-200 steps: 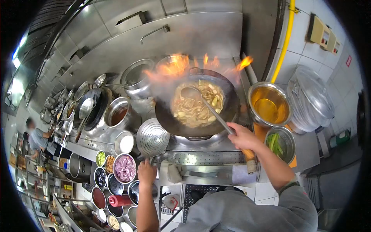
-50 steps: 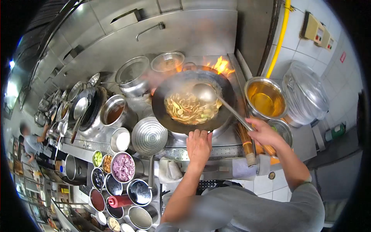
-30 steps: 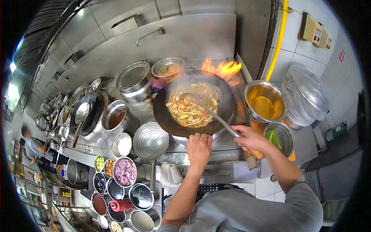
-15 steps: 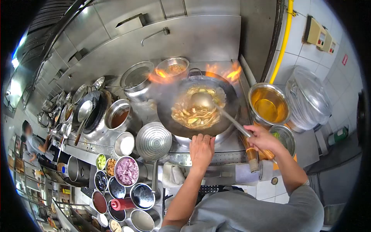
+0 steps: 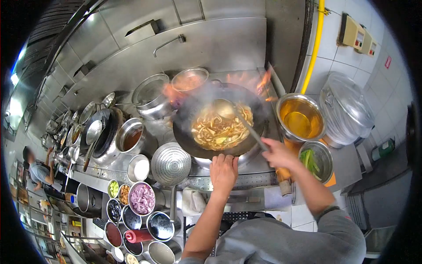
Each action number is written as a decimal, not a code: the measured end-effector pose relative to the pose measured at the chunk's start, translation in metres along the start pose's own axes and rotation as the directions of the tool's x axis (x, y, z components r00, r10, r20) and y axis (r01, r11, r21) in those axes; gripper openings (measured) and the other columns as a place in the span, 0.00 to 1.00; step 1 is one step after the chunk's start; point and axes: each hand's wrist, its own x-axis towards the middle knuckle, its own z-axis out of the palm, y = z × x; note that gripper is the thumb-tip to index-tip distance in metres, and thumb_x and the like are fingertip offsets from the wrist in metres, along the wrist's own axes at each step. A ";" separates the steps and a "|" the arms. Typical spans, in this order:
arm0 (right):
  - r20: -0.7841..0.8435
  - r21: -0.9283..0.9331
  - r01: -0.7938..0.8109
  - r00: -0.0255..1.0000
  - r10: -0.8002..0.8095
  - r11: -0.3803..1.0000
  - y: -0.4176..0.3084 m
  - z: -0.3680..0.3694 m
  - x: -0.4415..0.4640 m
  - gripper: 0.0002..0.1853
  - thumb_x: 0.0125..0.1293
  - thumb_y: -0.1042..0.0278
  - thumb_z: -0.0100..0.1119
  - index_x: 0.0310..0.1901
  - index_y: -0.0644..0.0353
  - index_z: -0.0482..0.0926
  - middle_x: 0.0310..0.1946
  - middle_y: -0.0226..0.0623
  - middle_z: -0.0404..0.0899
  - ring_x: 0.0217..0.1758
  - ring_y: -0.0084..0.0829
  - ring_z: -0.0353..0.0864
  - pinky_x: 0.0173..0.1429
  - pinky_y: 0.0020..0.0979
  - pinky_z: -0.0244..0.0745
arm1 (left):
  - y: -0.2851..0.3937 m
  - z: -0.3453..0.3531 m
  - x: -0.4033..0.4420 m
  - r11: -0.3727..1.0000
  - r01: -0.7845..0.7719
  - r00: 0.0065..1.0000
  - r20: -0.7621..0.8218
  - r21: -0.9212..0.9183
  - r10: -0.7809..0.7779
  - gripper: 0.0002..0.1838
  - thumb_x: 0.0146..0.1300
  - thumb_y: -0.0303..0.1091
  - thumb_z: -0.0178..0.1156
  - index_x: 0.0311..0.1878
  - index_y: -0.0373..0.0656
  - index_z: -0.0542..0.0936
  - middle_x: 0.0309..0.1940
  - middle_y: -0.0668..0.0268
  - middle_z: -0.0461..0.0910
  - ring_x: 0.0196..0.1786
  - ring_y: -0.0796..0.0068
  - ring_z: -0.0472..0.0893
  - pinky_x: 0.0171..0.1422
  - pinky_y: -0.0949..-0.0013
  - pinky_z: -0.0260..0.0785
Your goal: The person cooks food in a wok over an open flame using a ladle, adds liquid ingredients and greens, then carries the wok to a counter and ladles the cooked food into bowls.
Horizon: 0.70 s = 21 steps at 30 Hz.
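My left hand (image 5: 223,173) is closed over the near rim of a dark wok (image 5: 184,143). Inside the wok, noodle-like strips with pieces of vegetable (image 5: 220,132) lie in brown sauce, and steam rises from them. My right hand (image 5: 280,154) grips the handle of a long metal ladle (image 5: 225,108), whose bowl rests in the food toward the far side. Flames (image 5: 263,83) lick up behind the wok on both sides. Below my right forearm is a wooden-handled tool (image 5: 283,178), partly hidden.
At right stand a pot of yellow oil (image 5: 302,121) and a bowl with green vegetables (image 5: 313,163). A perforated strainer (image 5: 171,163) lies left of the wok, near a bowl of sliced onions (image 5: 142,199) and several sauce containers. Another person (image 5: 38,169) stands far left.
The ladle has moved toward the far side of the wok, and my right hand has shifted slightly left. The green vegetables show more fully. My left hand stays on the rim.
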 end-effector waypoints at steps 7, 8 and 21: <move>0.156 0.091 -0.095 0.985 0.080 0.991 0.014 -0.028 -0.032 0.33 0.70 0.71 0.57 0.76 0.57 0.62 0.30 0.34 0.77 0.19 0.23 0.75 0.25 0.27 0.72 | 0.001 -0.004 0.003 1.000 0.028 0.999 0.043 -0.010 -0.028 0.09 0.64 0.39 0.65 0.35 0.44 0.82 0.32 0.61 0.77 0.40 0.56 0.77 0.43 0.53 0.68; 0.167 0.115 -0.112 0.982 0.092 0.987 0.015 -0.038 -0.032 0.33 0.71 0.71 0.56 0.77 0.57 0.61 0.30 0.34 0.77 0.19 0.23 0.74 0.24 0.26 0.71 | 0.002 -0.004 0.005 1.000 0.030 0.999 0.044 -0.008 -0.030 0.09 0.64 0.39 0.65 0.35 0.44 0.82 0.32 0.61 0.77 0.40 0.56 0.77 0.43 0.53 0.69; 0.056 -0.064 -0.051 0.997 0.054 0.997 0.020 -0.032 -0.017 0.33 0.68 0.67 0.56 0.75 0.57 0.63 0.39 0.47 0.84 0.22 0.32 0.82 0.33 0.35 0.79 | -0.002 -0.002 0.003 1.000 0.018 0.998 0.060 -0.014 -0.017 0.10 0.65 0.40 0.65 0.34 0.44 0.83 0.32 0.61 0.77 0.40 0.55 0.77 0.42 0.54 0.69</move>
